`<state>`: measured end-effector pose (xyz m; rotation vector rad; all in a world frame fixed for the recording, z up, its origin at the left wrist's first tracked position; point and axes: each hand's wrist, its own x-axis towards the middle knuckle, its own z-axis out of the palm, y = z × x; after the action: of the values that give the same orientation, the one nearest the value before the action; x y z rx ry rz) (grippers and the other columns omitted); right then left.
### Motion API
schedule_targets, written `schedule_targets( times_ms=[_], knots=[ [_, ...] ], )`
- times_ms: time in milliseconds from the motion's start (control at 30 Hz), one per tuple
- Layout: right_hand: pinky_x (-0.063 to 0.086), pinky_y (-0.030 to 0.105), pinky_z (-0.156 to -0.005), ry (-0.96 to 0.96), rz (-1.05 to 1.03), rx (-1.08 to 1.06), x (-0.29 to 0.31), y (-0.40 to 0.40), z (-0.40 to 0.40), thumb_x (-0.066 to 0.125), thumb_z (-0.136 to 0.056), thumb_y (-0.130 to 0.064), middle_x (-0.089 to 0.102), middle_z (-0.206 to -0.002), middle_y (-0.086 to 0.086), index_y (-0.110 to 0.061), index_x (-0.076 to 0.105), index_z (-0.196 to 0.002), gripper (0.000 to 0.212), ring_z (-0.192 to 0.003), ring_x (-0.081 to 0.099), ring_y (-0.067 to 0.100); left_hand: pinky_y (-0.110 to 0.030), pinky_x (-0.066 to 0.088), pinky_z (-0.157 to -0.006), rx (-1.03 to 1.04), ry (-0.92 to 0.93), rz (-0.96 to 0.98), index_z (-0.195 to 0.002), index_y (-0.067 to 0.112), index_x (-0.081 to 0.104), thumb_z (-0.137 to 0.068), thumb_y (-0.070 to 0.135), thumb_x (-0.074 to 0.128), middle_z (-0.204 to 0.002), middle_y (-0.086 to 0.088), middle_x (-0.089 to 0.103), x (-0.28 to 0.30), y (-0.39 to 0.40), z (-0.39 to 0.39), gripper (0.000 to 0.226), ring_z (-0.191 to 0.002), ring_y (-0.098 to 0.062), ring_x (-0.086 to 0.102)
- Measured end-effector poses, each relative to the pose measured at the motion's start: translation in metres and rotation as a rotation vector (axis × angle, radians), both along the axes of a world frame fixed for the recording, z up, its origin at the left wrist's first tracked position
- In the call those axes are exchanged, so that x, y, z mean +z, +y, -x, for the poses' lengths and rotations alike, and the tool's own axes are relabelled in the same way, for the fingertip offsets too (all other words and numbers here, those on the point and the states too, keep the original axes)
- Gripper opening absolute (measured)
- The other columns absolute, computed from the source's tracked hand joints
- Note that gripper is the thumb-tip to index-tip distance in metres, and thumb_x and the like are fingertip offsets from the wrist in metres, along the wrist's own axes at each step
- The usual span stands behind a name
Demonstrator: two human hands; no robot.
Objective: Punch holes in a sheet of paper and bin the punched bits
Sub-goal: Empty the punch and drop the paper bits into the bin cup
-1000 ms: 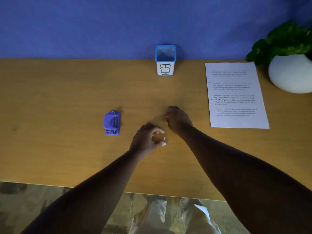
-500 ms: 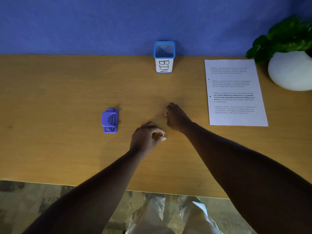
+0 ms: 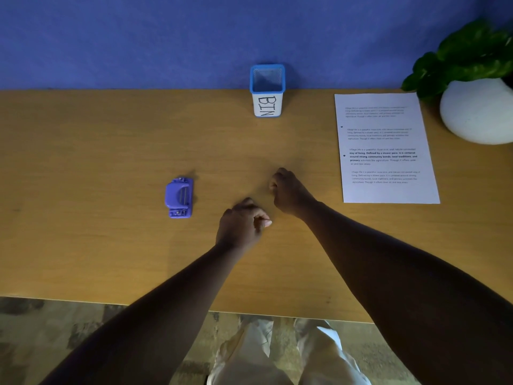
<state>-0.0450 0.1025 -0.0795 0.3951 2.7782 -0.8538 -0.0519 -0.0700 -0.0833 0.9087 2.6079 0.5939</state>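
Note:
My left hand (image 3: 244, 222) rests on the wooden desk (image 3: 97, 245) near the middle, with thumb and fingertips pinched together on the spot where two small white punched bits lay; the bits are hidden under the fingers. Just beyond it to the right, my right hand (image 3: 290, 191) is curled into a loose fist on the desk, and nothing shows in it. A purple hole punch (image 3: 179, 197) lies to the left of both hands. The blue-rimmed cup labelled BIN (image 3: 267, 105) stands at the back centre. The printed sheet (image 3: 388, 195) lies flat at the right, with two holes near its left edge.
A white round pot (image 3: 477, 112) with a green plant stands at the back right corner, beside the sheet. A blue wall runs behind the desk. The desk's front edge is close to my body, with my legs and the floor below it.
My left hand's fingers have closed over the two white bits that were visible on the desk a second ago. The right hand has barely moved.

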Motion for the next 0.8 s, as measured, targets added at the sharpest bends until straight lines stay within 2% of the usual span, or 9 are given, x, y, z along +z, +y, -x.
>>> schedule_targets(
  times_ms=[167,333,467,567,667,800],
  knots=[
    [0.033,0.024,-0.074,0.049,0.036,-0.034,0.001,-0.001,-0.005,0.053,-0.086,0.003,0.053,-0.111,0.017,0.001,0.061,-0.096,0.013,-0.103,0.052,0.029,-0.032,0.047,-0.08,0.043,-0.059,0.079,-0.094,0.027,0.07,-0.092,0.038,0.063,-0.106,0.009,0.06,0.001,0.006,-0.001,0.013,-0.087,-0.015,0.064],
    [0.034,0.021,-0.072,0.031,0.131,-0.155,0.001,0.0,-0.003,0.053,-0.088,0.0,0.054,-0.107,0.013,-0.003,0.062,-0.093,0.01,-0.096,0.055,0.026,-0.029,0.049,-0.076,0.31,-0.17,-0.014,-0.097,0.029,0.069,-0.092,0.039,0.064,-0.11,0.007,0.061,0.005,0.012,0.014,0.013,-0.092,-0.014,0.065],
    [0.036,0.023,-0.072,0.048,0.196,-0.242,0.004,0.002,0.002,0.051,-0.093,-0.005,0.054,-0.104,0.011,-0.003,0.061,-0.094,0.011,-0.093,0.055,0.023,-0.027,0.045,-0.074,0.36,-0.172,-0.087,-0.092,0.031,0.065,-0.093,0.033,0.063,-0.113,0.006,0.061,0.014,0.018,0.037,0.002,-0.094,-0.015,0.064],
    [0.04,0.026,-0.072,0.131,0.227,-0.309,0.017,0.004,0.015,0.05,-0.093,-0.004,0.055,-0.105,0.013,-0.001,0.061,-0.098,0.012,-0.092,0.055,0.022,-0.03,0.048,-0.078,0.359,-0.155,-0.146,-0.087,0.034,0.061,-0.093,0.031,0.063,-0.113,0.004,0.062,0.022,0.029,0.058,0.007,-0.092,-0.017,0.064],
    [0.042,0.021,-0.065,0.272,0.265,-0.36,0.037,0.011,0.039,0.051,-0.088,0.002,0.057,-0.098,0.012,-0.002,0.06,-0.089,0.011,-0.086,0.056,0.02,-0.032,0.05,-0.079,0.355,-0.132,-0.204,-0.091,0.027,0.068,-0.091,0.031,0.063,-0.108,0.005,0.063,0.029,0.044,0.084,0.006,-0.088,-0.019,0.065],
    [0.041,0.022,-0.067,0.421,0.245,-0.388,0.065,0.028,0.078,0.054,-0.089,0.001,0.058,-0.099,0.014,-0.001,0.059,-0.091,0.006,-0.086,0.053,0.015,-0.028,0.049,-0.079,0.353,-0.073,-0.29,-0.094,0.028,0.072,-0.091,0.03,0.063,-0.103,0.008,0.066,0.049,0.069,0.125,0.01,-0.088,-0.013,0.064]
  ],
)
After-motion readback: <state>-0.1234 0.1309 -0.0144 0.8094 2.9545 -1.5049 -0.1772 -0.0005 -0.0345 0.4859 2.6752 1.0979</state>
